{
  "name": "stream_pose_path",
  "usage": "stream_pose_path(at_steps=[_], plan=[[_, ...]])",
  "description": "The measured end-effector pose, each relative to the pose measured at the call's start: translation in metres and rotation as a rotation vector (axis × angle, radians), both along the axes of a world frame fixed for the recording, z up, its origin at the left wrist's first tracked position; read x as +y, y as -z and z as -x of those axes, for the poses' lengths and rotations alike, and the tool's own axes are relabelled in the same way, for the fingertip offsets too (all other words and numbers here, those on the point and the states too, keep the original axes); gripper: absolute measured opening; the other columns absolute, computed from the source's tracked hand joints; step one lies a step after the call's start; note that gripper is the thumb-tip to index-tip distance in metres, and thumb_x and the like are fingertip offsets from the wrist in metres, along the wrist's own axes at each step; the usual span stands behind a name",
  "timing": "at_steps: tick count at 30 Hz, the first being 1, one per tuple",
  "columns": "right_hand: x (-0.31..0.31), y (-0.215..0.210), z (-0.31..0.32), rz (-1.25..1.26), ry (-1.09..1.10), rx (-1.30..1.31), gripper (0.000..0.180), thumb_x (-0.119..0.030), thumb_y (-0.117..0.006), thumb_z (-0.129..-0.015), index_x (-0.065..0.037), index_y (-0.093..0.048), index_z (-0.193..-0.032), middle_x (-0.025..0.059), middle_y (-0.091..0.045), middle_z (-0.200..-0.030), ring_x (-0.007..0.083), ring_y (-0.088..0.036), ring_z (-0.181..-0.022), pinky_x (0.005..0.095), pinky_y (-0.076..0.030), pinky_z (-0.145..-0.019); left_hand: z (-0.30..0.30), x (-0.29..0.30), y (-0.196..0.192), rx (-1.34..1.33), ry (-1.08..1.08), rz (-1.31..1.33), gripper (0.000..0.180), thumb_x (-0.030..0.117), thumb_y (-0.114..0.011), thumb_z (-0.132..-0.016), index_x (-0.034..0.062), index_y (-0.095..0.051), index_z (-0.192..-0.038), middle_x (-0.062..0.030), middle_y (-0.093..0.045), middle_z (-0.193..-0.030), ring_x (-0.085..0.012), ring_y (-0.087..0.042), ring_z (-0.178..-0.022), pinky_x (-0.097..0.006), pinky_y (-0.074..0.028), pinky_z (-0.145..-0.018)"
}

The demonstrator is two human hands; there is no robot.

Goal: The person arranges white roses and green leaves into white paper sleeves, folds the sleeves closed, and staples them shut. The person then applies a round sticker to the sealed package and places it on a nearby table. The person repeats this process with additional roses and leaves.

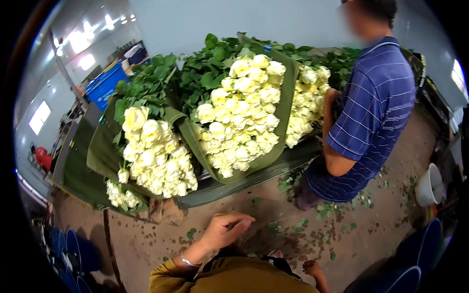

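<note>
My left hand point(227, 230), with a silvery bracelet at the wrist, is held in front of my body. Its fingers are drawn together, and nothing shows in them. Low on my right side hangs my right hand point(313, 269), fingers curled, with no object visible in it. Neither hand touches the flowers. Ahead lie large bunches of pale yellow-white roses: a left bunch point(159, 154), a middle bunch point(244, 115) and a right bunch point(305, 105) partly hidden by a co-worker. Dark green cloth slings point(188, 134) separate the bunches, their leafy stems pointing toward the wall.
On the right a co-worker in a blue checked shirt point(371, 107) stands close to the roses, a hand near them. Fallen leaves and wet spots mark the floor point(205, 266). A white bucket point(430, 185), dark blue buckets point(80, 249) and a blue crate point(105, 88) stand around.
</note>
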State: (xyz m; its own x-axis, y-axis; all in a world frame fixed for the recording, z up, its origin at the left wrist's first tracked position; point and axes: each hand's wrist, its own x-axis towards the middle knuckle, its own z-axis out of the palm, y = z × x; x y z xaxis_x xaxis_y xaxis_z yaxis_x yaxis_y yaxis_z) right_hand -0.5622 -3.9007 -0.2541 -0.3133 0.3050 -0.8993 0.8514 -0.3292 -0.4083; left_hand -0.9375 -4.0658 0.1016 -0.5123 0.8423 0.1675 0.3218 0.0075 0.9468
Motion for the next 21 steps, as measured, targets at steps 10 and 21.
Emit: stream_pose_path(at_steps=[10, 21], plan=[[0.020, 0.000, 0.079, -0.342, -0.338, 0.179, 0.022, -0.006, -0.056, -0.079, 0.002, -0.057, -0.099, 0.0112, -0.062, -0.082, 0.0189, -0.061, -0.072, 0.0313, -0.046, -0.059, 0.000, -0.017, 0.000, -0.087, -0.140, 0.001, 0.016, 0.011, -0.055, -0.086, 0.0040, -0.062, -0.100, 0.0013, -0.058, -0.069, -0.0034, -0.050, -0.058, -0.018, -0.041, -0.051], [0.021, -0.016, 0.168, -0.467, -0.463, 0.110, 0.036, -0.021, -0.056, -0.073, 0.000, -0.059, -0.102, 0.0204, -0.061, -0.096, 0.0331, -0.056, -0.096, 0.0361, -0.044, -0.082, 0.166, -0.108, -0.037, 0.389, -0.784, -0.408, 0.023, 0.014, -0.047, -0.089, 0.0037, -0.056, -0.107, -0.0013, -0.049, -0.061, -0.0083, -0.046, -0.050, -0.020, -0.038, -0.044]])
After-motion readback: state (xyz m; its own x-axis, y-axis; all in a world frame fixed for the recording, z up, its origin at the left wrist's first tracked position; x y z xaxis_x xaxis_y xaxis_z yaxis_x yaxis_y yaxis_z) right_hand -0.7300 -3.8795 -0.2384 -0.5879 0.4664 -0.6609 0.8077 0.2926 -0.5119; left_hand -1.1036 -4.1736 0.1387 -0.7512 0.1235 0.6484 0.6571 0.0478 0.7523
